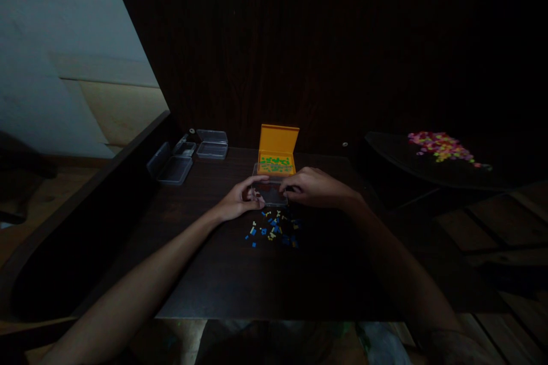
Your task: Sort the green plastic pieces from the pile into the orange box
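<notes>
A clear plastic box point(274, 201) with its lid raised sits on the dark tabletop between my hands. My left hand point(243, 199) grips its left side, thumb and fingers around the edge. Over the box's right side is my right hand point(310, 187), fingers bent and pressed together; whatever is in them is too small to make out. Just in front of the box lie scattered small blue and pale yellow pieces point(272, 231). Right behind it stands an open orange box point(279, 140) holding green pieces point(274, 164).
Several open clear boxes stand at the back left, among them one box point(173, 171) and another point(212, 150). A pile of pink and yellow bits point(443, 147) lies on a dark surface at the right. A raised wooden side panel point(89, 199) borders the table's left.
</notes>
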`<state>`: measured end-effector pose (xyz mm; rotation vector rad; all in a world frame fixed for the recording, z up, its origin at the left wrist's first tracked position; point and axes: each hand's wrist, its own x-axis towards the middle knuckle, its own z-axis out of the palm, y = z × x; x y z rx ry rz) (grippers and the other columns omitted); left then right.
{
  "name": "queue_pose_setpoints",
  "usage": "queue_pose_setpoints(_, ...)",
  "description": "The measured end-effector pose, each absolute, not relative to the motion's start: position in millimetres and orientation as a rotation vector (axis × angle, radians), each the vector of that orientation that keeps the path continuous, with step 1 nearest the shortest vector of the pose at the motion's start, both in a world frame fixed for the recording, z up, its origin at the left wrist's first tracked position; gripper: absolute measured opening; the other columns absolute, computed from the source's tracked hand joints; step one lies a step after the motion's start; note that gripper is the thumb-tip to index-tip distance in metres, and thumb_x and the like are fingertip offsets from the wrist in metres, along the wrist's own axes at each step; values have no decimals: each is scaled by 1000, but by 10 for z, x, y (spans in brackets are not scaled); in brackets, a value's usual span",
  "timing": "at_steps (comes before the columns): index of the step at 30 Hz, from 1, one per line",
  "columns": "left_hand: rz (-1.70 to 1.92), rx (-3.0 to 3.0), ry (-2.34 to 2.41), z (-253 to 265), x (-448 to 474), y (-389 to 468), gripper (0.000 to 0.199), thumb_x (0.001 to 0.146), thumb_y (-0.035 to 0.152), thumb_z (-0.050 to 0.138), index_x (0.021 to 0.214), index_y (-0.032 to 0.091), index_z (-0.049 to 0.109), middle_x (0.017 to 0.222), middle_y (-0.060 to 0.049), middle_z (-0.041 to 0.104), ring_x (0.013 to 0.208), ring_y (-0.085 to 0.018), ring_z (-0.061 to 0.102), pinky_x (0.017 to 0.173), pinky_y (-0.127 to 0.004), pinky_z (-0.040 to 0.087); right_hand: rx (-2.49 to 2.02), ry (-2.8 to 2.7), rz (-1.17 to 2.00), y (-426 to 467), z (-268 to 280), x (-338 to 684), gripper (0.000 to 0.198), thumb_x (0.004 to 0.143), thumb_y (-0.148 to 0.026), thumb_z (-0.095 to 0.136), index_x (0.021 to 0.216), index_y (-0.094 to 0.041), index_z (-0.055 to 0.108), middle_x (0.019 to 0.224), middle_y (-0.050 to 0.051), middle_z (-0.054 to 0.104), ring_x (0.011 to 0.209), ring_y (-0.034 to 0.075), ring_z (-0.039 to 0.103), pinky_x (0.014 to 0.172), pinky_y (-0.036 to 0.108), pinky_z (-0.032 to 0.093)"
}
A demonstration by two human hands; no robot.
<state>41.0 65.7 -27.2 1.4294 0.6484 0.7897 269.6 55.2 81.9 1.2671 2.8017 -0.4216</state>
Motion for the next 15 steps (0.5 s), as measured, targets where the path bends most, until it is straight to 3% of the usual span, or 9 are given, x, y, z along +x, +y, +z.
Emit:
queue_pose_setpoints(9, 812, 1427, 658, -239, 433, 637, 69, 70, 19, 75, 132, 16, 47, 87, -2, 64, 75, -12, 60, 76, -30, 47, 1183, 2791, -585, 310, 699, 2795, 18, 86, -23, 54, 90, -20, 71, 80, 1, 70, 67, 12, 58, 63, 23, 34)
queue_pose_setpoints(15, 840, 1444, 614, -219, 435, 643, 65, 69, 19, 74, 129, 18, 50, 94, -3, 65, 75, -12, 59, 77, -31, 48, 1435, 2772, -546, 86, 270, 2898, 25, 90, -30, 53, 110, -24, 67, 89, 3, 71, 78, 16, 61, 74, 27, 39)
